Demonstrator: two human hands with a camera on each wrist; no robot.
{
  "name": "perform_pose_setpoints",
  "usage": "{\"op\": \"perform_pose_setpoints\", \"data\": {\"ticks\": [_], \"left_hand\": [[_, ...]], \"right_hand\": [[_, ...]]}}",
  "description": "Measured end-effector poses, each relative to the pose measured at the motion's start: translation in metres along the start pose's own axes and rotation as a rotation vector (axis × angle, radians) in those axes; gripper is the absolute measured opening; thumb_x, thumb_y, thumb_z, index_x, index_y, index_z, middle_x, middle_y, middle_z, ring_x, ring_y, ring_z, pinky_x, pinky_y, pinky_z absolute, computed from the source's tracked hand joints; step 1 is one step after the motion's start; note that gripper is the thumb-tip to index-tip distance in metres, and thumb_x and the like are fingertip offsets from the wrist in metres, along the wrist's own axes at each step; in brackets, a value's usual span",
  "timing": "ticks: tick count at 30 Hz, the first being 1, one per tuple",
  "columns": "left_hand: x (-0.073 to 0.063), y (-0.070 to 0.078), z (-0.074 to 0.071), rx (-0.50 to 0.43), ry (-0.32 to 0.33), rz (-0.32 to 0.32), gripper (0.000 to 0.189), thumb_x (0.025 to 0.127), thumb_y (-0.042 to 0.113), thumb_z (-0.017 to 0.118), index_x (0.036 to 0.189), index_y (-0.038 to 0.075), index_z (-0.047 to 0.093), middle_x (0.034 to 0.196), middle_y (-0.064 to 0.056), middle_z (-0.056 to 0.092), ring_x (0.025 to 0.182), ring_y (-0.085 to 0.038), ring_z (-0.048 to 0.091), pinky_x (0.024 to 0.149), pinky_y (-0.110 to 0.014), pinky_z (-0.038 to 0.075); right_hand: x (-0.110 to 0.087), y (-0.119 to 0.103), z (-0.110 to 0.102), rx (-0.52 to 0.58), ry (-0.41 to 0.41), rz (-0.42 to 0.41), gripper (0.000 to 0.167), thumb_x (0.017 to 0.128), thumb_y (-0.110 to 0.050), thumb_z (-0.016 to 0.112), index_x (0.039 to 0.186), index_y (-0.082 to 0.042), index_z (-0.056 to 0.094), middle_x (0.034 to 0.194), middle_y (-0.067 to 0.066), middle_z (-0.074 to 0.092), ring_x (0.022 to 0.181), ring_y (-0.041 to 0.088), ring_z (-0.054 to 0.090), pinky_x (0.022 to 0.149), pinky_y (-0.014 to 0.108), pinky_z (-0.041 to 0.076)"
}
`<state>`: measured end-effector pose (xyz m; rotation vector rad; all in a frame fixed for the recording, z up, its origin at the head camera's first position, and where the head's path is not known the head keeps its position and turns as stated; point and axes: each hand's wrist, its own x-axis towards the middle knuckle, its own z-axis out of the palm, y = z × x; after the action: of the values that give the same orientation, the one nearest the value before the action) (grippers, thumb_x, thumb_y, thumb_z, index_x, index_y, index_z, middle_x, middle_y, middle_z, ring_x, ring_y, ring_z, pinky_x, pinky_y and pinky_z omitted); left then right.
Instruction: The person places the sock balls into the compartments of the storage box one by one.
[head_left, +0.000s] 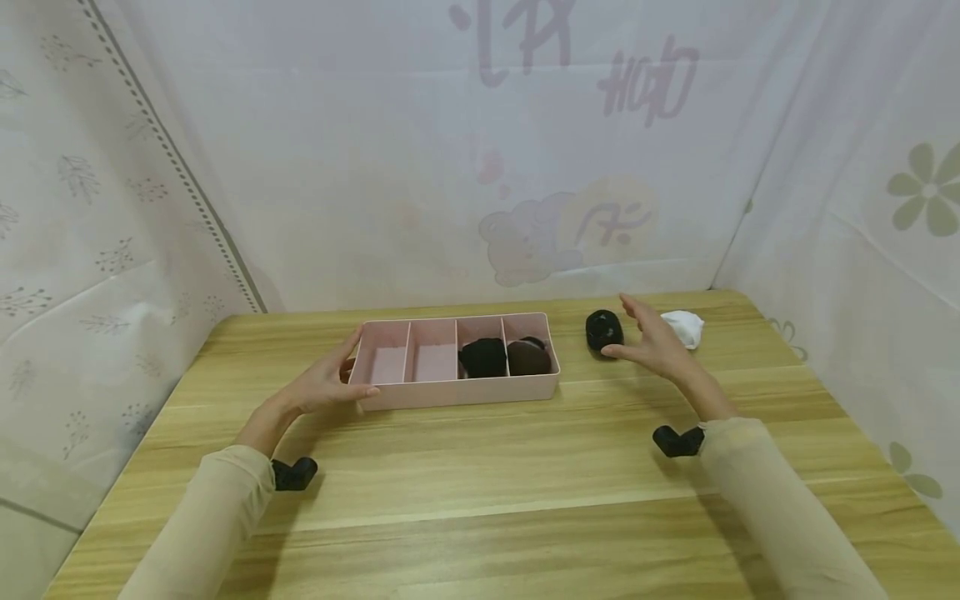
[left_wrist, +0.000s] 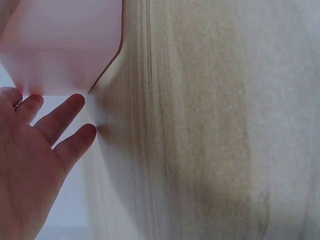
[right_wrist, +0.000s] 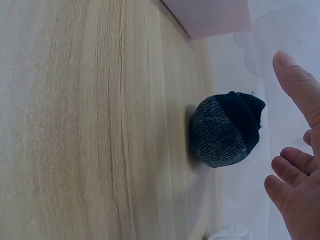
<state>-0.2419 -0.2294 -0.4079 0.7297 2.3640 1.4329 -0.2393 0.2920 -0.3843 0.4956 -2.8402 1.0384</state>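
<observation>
A pink box (head_left: 450, 395) with several compartments sits on the table. In its two right compartments lie a black rolled sock (head_left: 483, 357) and a dark brown rolled sock (head_left: 528, 357); the two left compartments hold nothing. My left hand (head_left: 330, 379) rests against the box's left end, thumb along the front wall, fingers extended and spread by the end wall in the left wrist view. Right of the box lies another rolled sock, black (right_wrist: 222, 131), with a knitted texture. Beside it my right hand (head_left: 654, 340) hovers with thumb and fingers apart, holding nothing.
A white bundled cloth (head_left: 684, 328) lies behind and right of my right hand. Printed curtains (head_left: 375, 208) hang along the back and both sides of the wooden table (head_left: 480, 500). Black wrist mounts (head_left: 678, 442) stick out from both sleeves.
</observation>
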Motion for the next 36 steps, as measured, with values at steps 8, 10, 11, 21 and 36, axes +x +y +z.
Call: {"op": "perform_pose_setpoints", "data": {"ticks": [8, 10, 11, 21, 36], "left_hand": [[0.000, -0.001, -0.001, -0.006, -0.001, 0.007, 0.106, 0.081, 0.009, 0.071, 0.150, 0.005, -0.010, 0.146, -0.034, 0.020, 0.120, -0.049, 0.044, 0.081, -0.022, 0.049], [0.000, -0.001, -0.001, -0.013, -0.003, 0.004, 0.106, 0.082, 0.008, 0.071, 0.150, 0.006, -0.011, 0.145, -0.034, 0.021, 0.119, -0.050, 0.044, 0.081, -0.023, 0.049], [-0.001, -0.001, -0.001, -0.016, -0.003, 0.003, 0.106, 0.082, 0.008, 0.071, 0.150, 0.006, -0.011, 0.145, -0.034, 0.021, 0.119, -0.050, 0.044, 0.081, -0.023, 0.049], [-0.001, -0.003, -0.001, -0.018, -0.002, 0.010, 0.106, 0.082, 0.008, 0.071, 0.150, 0.006, -0.011, 0.145, -0.034, 0.022, 0.120, -0.049, 0.044, 0.081, -0.022, 0.049], [0.001, -0.003, 0.000, -0.041, -0.003, 0.037, 0.106, 0.082, 0.005, 0.071, 0.149, 0.003, -0.011, 0.147, -0.035, 0.017, 0.120, -0.051, 0.042, 0.080, -0.025, 0.050]], "right_hand": [[0.007, 0.009, 0.005, -0.020, -0.043, 0.034, 0.100, 0.081, -0.029, 0.075, 0.149, 0.005, 0.009, 0.148, 0.033, 0.021, 0.132, 0.049, 0.027, 0.104, 0.060, 0.025], [0.009, 0.011, 0.007, -0.011, -0.058, 0.040, 0.101, 0.081, -0.029, 0.075, 0.149, 0.005, 0.008, 0.148, 0.033, 0.020, 0.132, 0.049, 0.026, 0.105, 0.060, 0.024], [0.010, 0.012, 0.008, -0.002, -0.066, 0.044, 0.102, 0.080, -0.029, 0.075, 0.149, 0.005, 0.008, 0.149, 0.032, 0.018, 0.133, 0.048, 0.025, 0.105, 0.060, 0.023], [0.017, 0.019, 0.015, 0.017, -0.114, 0.049, 0.102, 0.080, -0.024, 0.076, 0.148, 0.007, 0.007, 0.149, 0.033, 0.015, 0.134, 0.049, 0.023, 0.106, 0.059, 0.024], [0.022, 0.023, 0.020, -0.040, -0.119, 0.100, 0.100, 0.080, -0.029, 0.075, 0.148, 0.006, 0.011, 0.149, 0.033, 0.017, 0.134, 0.050, 0.021, 0.105, 0.062, 0.021]]}}
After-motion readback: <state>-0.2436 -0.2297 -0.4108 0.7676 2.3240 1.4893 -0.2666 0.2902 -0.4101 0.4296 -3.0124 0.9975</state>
